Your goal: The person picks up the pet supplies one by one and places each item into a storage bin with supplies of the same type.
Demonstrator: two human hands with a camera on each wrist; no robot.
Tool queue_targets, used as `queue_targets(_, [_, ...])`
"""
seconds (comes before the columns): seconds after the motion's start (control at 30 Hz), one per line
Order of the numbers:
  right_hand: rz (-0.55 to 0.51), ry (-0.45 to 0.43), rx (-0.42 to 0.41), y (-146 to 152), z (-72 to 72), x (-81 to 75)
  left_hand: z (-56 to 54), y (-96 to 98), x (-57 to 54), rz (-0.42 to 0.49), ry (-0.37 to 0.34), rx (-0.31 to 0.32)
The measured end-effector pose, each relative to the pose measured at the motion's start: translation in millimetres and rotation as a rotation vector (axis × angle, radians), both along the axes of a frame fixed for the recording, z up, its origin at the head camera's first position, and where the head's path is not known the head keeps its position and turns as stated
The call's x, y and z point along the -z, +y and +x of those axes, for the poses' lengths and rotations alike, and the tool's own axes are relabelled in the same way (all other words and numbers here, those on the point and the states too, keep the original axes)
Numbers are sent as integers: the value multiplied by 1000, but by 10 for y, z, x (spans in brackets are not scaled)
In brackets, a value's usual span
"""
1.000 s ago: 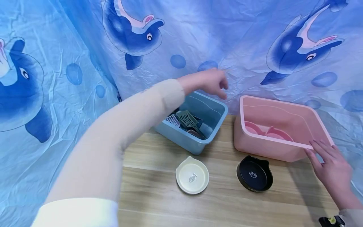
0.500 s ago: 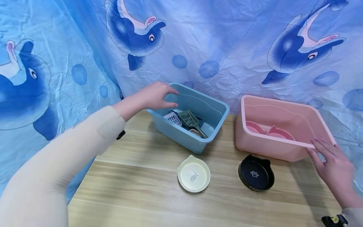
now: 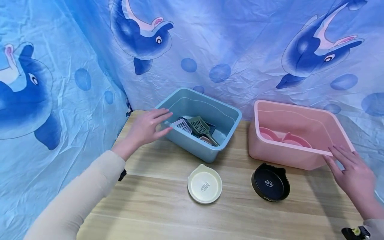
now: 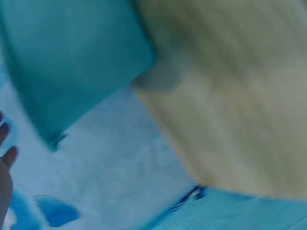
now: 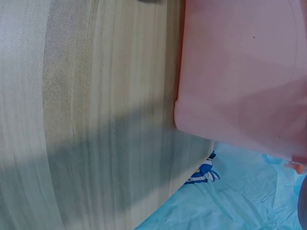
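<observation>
In the head view my left hand (image 3: 147,126), fingers extended and thumb apart, is at the near left corner of the blue bin (image 3: 192,145) with nothing in its grasp. Inside that bin lie a green slotted litter scoop (image 3: 199,125), a pale slotted scoop (image 3: 182,125) and other dark items. My right hand (image 3: 352,171) rests its fairly straight fingers on the front right rim of the pink bin (image 3: 279,155). Two pink bowls (image 3: 295,140) sit in the pink bin. The left wrist view catches only fingertips (image 4: 7,155) beside the blue bin's wall.
A cream cat-eared bowl (image 3: 205,185) with a fishbone print stands in front of the blue bin. The black cat-eared bowl (image 3: 271,183) with a paw print is before the pink one. A dolphin-printed blue curtain (image 3: 234,43) hangs behind and left of the wooden table (image 3: 156,200).
My left hand has come back from above the blue bin's far side, moving left and down to its near left corner. The right hand stays on the pink bin's rim.
</observation>
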State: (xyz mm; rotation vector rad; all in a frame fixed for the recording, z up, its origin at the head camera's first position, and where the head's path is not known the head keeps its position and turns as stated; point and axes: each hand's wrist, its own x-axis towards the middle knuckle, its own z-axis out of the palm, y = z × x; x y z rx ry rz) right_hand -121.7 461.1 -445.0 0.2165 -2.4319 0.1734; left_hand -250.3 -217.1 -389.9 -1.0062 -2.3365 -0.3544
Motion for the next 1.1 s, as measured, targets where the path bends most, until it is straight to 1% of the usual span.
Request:
queue_targets(0.07, [8, -16, -2, 9, -1, -12, 3, -19, 177, 55, 91, 28])
queue_targets(0.17, [19, -39, -5, 18, -5, -36, 6, -8, 370, 105, 162, 27])
queue_targets(0.23, [20, -47, -6, 15, -2, -55, 3, 15, 462, 125, 193, 11])
queue_targets(0.3, [22, -32, -16, 9, 3, -79, -4, 44, 543, 153, 222, -6])
queue_targets(0.43, [6, -18, -40, -49, 27, -180, 0, 90, 657, 210, 258, -26])
queue_targets(0.6, [-18, 1, -100, -246, 54, -447, 6, 135, 711, 269, 272, -42])
queue_targets(0.7, [3, 5, -137, -425, 67, -640, 4, 156, 734, 285, 283, -54])
queue_targets(0.8, [35, 31, -200, -622, 42, -808, 1, 166, 757, 298, 286, -65])
queue_targets(0.87, [47, 64, -268, -754, -10, -890, -4, 174, 767, 310, 283, -68])
queue_targets(0.97, [41, 84, -402, -939, -121, -967, -15, 180, 774, 322, 277, -64])
queue_targets(1.03, [43, 63, -497, -1062, -198, -1003, -18, 182, 774, 329, 273, -69])
queue_targets(1.1, [42, -4, -588, -1181, -265, -1041, -21, 181, 773, 330, 269, -73])
